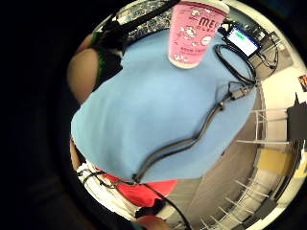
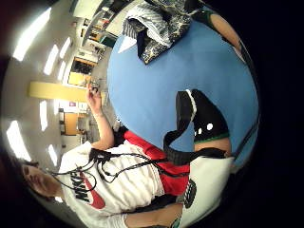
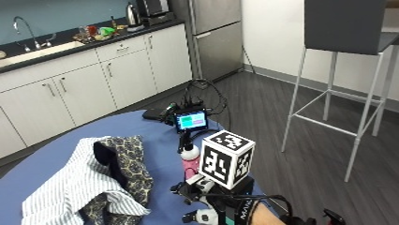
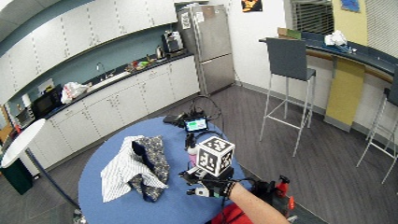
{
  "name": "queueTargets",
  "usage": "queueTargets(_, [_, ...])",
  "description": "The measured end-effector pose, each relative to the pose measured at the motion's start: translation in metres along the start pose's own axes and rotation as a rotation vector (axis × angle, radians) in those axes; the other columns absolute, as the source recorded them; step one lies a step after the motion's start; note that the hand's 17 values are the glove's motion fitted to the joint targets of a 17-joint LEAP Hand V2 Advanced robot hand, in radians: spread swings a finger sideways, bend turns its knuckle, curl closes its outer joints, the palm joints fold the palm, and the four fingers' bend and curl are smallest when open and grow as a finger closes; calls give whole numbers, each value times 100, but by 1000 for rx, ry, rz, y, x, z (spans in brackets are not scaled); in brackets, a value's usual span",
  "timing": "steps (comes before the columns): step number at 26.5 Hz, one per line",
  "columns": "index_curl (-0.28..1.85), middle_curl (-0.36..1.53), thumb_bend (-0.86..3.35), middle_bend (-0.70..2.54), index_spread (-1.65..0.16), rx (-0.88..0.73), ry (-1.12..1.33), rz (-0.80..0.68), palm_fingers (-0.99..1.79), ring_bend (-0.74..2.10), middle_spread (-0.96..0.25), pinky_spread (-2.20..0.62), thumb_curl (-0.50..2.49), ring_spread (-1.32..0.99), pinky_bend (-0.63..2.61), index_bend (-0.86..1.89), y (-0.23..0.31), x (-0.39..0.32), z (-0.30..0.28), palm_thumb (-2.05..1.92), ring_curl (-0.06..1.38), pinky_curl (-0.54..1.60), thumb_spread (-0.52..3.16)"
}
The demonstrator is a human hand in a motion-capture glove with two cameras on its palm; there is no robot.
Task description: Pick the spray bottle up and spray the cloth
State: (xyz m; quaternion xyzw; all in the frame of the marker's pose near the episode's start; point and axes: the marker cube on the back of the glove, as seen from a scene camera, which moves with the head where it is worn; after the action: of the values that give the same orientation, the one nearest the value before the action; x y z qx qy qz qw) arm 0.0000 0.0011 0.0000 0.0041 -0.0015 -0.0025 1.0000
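Kitchen w/ round blue table (image 3: 56, 164); striped and patterned cloth (image 3: 93, 183) is lying bunched on it. I'm seeing the pink spray bottle (image 3: 189, 159) standing upright just beside my gloved right hand (image 3: 209, 208), apart from the cloth. Hand is hovering near the bottle, not gripping it; can't tell finger state.

Bare blue tabletop (image 3: 56, 161) is seen between the black-gloved right hand (image 3: 209, 206) and the crumpled heap of striped and dark patterned cloth (image 3: 103, 180), and nothing is set in that gap. Just beyond the hand, the pink spray bottle with a black trigger head (image 3: 189, 157) stands upright, close to the palm (its base fills part of the little finger side palm view). Behind the bottle, the far table edge is crowded by a small black device with a lit screen (image 3: 191, 121) and a tangle of black cables (image 3: 203, 93). A dark cable (image 1: 192, 139) is draped across the open blue surface beside the bottle.
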Motion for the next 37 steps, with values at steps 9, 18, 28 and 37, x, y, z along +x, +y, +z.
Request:
queueTargets(9, [15, 19, 40, 32, -33, 2, 5, -16, 63, 34, -2, 12, 19, 3, 44, 14, -7, -5, -1, 61, 19, 21, 83])
queueTargets(18, [18, 24, 37, 31, -37, -23, 38, -16, 61, 33, -3, 14, 25, 3, 43, 14, -10, -2, -4, 64, 22, 26, 105])
queueTargets(28, [21, 29, 31, 33, -37, 17, 33, 0, 68, 36, -4, 14, 30, 2, 38, 14, -25, 19, -35, 66, 26, 27, 115])
queueTargets(37, [26, 38, 26, 49, -28, 219, -118, 230, 116, 52, -7, 3, 34, -6, 22, 18, -48, 102, -87, 70, 33, 26, 115])
